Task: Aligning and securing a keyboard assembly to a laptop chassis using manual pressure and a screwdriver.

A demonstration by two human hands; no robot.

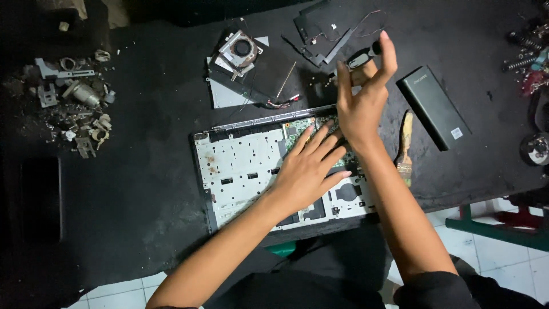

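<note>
Left hand (311, 171): lies flat, fingers spread, palm down on the opened laptop chassis (240, 166) — pressing it, holding nothing.
Right hand (361, 97): raised above the far right corner of the chassis, its grip narrow, thumb and fingertips pinched round the handle of a small screwdriver (361, 57).
Screwdriver axis: the black-and-pale handle sits at the top of the hand; the shaft seems to run down and left toward the board, though the tip is hidden behind the fingers.
Key relation: the green circuit board (300, 127) lies just below and near-left of the right hand, between the two hands — the right is the one over it, the left rests beside it.
Chassis: silver-white inner frame, long axis left to right on the black surface (143, 189).
Far side: a removed cooling fan (241, 48) on a dark plate, loose black strips and thin wires.
Right: a black power bank (434, 106); a worn paintbrush (405, 147) just beside the right forearm.
Far left: a pile of small metal scraps (77, 100).
</note>
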